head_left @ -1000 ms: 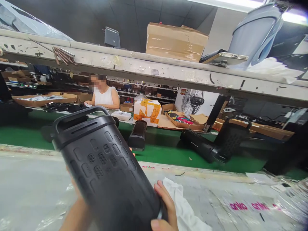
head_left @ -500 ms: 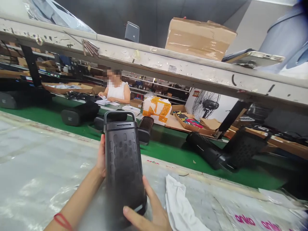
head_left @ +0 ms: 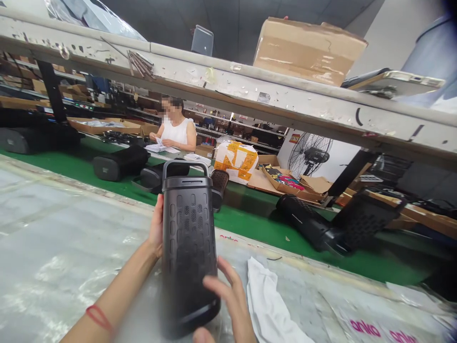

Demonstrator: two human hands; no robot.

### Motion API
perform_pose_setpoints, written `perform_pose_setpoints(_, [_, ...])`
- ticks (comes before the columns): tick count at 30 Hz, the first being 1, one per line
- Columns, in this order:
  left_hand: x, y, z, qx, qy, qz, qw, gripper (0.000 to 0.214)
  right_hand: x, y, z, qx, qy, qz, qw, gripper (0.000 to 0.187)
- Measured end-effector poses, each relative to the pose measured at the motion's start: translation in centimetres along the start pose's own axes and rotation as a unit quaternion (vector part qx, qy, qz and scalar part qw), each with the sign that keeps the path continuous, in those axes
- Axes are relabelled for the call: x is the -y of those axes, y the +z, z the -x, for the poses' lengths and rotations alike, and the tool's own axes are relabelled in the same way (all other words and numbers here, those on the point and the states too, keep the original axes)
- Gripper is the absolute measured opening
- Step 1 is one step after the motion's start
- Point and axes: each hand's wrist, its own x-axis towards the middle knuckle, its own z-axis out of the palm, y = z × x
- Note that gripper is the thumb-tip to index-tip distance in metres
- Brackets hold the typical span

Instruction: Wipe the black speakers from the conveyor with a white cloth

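Upright in front of me is a black portable speaker with a perforated face and a grey carry handle on top. My left hand grips its left side, with the fingers partly hidden behind it. Along the lower right side, my right hand has its fingers apart, one fingertip in front of the casing; I cannot tell whether it touches. The speaker's bottom end is blurred. A white cloth lies on the plastic-covered bench to the right of my right hand.
Several similar black speakers lie on the green conveyor belt beyond the bench. Overhead runs a shelf bearing a cardboard box and a phone. Across the belt, a person in white handles papers.
My right hand's fingers have lifted and spread from the speaker's lower end. The speaker and my left hand appear slightly further right, as the whole view has shifted a little.
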Motion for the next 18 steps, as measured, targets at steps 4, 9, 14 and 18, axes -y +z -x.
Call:
perform_pose_setpoints(4, [0.2, 0.8, 0.2, -0.004, 0.001, -0.004, 1.0, 0.077, -0.5, 1.0, -1.2, 0.006, 0.069, -0.109, 0.992, 0.093])
perform_pose_setpoints(9, [0.5, 1.2, 0.1, -0.033, 0.019, -0.014, 0.999, 0.077, 0.0, 1.4, -1.7, 0.06, 0.095, -0.145, 0.983, 0.098])
perform_pose_setpoints(14, [0.7, 1.3, 0.0, -0.038, 0.017, -0.028, 0.999, 0.082, 0.3, 1.4, -1.2, 0.043, 0.108, -0.156, 0.981, 0.094])
perform_pose_setpoints(18, [0.7, 1.2, 0.0, -0.028, 0.018, -0.029, 0.999, 0.081, 0.5, 1.3, -1.4, 0.049, 0.108, -0.164, 0.979, 0.094])
